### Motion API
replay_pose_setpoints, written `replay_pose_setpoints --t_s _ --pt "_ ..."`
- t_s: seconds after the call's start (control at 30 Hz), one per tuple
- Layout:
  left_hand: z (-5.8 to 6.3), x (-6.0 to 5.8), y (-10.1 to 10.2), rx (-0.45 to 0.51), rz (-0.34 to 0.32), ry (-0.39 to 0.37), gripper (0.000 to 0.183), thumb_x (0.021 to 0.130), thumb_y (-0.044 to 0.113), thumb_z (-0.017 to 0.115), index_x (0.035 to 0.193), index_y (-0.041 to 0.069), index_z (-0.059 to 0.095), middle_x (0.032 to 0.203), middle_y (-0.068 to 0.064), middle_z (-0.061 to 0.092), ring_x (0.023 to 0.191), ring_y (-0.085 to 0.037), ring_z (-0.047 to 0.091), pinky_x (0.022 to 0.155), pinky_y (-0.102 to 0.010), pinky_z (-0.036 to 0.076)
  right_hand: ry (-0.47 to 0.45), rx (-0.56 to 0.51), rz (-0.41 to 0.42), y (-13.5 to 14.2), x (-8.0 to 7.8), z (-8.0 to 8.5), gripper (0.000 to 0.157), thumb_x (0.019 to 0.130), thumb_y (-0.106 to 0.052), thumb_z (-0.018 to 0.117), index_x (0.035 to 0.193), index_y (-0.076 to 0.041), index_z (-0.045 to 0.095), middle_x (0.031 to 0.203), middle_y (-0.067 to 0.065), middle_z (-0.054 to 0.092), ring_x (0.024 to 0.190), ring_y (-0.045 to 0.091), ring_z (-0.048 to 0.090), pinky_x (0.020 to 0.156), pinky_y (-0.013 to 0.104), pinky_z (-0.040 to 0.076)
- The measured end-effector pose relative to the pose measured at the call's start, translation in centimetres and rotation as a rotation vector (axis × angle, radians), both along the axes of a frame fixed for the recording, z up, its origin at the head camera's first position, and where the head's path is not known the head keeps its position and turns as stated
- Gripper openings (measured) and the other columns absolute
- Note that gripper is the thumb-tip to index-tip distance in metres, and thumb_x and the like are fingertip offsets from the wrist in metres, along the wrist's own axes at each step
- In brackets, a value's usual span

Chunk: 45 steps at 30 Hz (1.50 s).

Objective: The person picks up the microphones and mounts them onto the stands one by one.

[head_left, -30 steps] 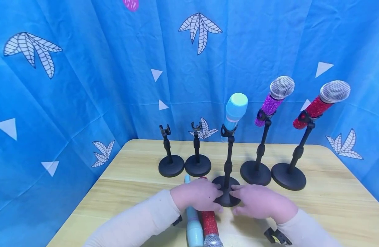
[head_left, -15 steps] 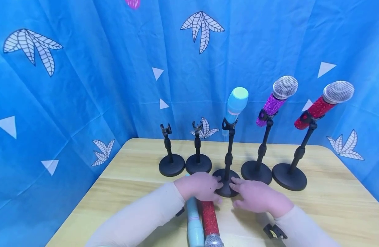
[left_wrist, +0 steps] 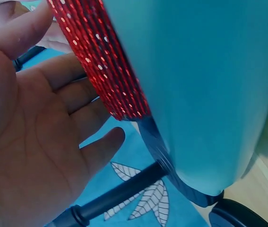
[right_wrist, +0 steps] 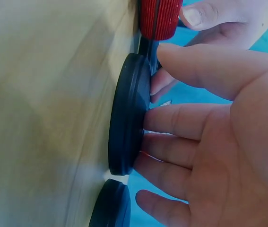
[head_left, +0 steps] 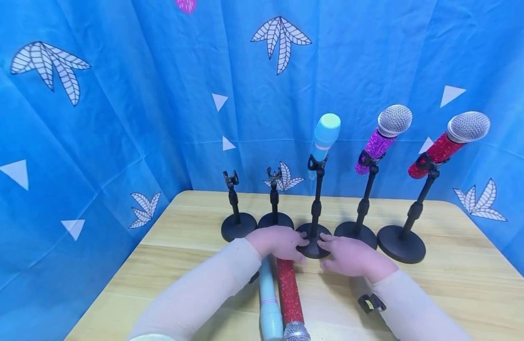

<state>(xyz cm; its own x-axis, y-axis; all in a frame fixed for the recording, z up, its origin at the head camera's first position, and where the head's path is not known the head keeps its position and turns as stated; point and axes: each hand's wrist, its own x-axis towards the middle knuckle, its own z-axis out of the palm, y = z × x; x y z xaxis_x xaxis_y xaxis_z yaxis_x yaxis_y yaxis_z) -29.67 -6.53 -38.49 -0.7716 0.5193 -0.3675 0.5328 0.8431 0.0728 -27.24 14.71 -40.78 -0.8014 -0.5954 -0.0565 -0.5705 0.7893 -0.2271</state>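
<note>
In the head view a black microphone stand [head_left: 316, 203] holds a light blue microphone [head_left: 327, 131] in its clip. My left hand [head_left: 281, 244] touches the left side of its round base with the fingertips, and my right hand [head_left: 349, 256] touches the right side. The right wrist view shows extended fingers against the edge of the black base [right_wrist: 129, 118]. Under my left hand lie a second light blue microphone [head_left: 268, 296] and a glittery red microphone [head_left: 290, 293], side by side on the table. Left wrist view: the palm is open beside the red microphone [left_wrist: 103, 61].
Two stands with bare clips, the far left stand [head_left: 238, 225] and its neighbour [head_left: 275, 201], are on the left. To the right, stands hold a purple microphone [head_left: 374, 144] and another red microphone [head_left: 441, 148]. A blue curtain [head_left: 159, 85] hangs behind the table [head_left: 168, 246].
The middle stand with its light blue microphone has slid back across the table, between both hands, into line with the other stands. Both hands have moved away from the person with it.
</note>
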Motion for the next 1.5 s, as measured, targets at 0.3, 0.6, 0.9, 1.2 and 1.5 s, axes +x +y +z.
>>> replay_pose_setpoints --t_s 0.3,0.6,0.9,1.2,1.5 --pt "-0.4 -1.7 0.4 0.043 0.009 -0.021 0.064 0.093 0.054 0.066 0.15 0.032 0.049 0.16 0.008 0.037 0.145 -0.018 0.038 0.113 -0.049 0.034 -0.092 -0.097 -0.059 0.7 -1.6 -0.2 0.054 0.093 -0.029 0.069 0.14 -0.005 0.06 0.154 0.015 0.045 0.132 0.038 0.052 0.096 0.048 0.048" --pt "-0.8 -1.7 0.1 0.066 0.027 -0.032 0.063 0.093 0.054 0.065 0.15 0.031 0.05 0.159 0.008 0.038 0.144 -0.017 0.039 0.113 -0.047 0.035 -0.07 -0.114 -0.044 0.8 -1.8 -0.6 0.054 0.093 -0.029 0.07 0.141 -0.004 0.059 0.152 0.015 0.047 0.134 0.04 0.049 0.105 0.055 0.043" --pt "-1.4 -1.6 -0.6 0.125 -0.015 -0.006 0.061 0.096 0.052 0.063 0.151 0.029 0.05 0.159 0.006 0.039 0.145 -0.018 0.037 0.113 -0.044 0.035 -0.064 -0.12 -0.035 0.6 -1.8 -1.0 0.052 0.094 -0.03 0.07 0.14 -0.007 0.061 0.152 0.018 0.046 0.134 0.041 0.048 0.106 0.057 0.041" --pt "-1.0 -0.7 -3.8 0.374 -0.037 0.033 0.06 0.1 0.046 0.06 0.153 0.022 0.047 0.156 0.002 0.045 0.145 -0.018 0.037 0.114 -0.042 0.034 0.008 -0.1 -0.012 0.1 -1.4 -0.6 0.049 0.093 -0.033 0.071 0.137 -0.012 0.064 0.147 0.017 0.052 0.131 0.04 0.052 0.103 0.057 0.044" --pt "0.5 0.4 -7.8 0.579 0.098 0.075 0.059 0.1 0.053 0.057 0.151 0.025 0.049 0.151 0.003 0.05 0.141 -0.02 0.043 0.112 -0.044 0.037 0.086 -0.117 0.062 -1.7 -0.4 0.8 0.048 0.092 -0.027 0.072 0.138 -0.015 0.062 0.144 0.009 0.055 0.13 0.031 0.054 0.103 0.05 0.046"
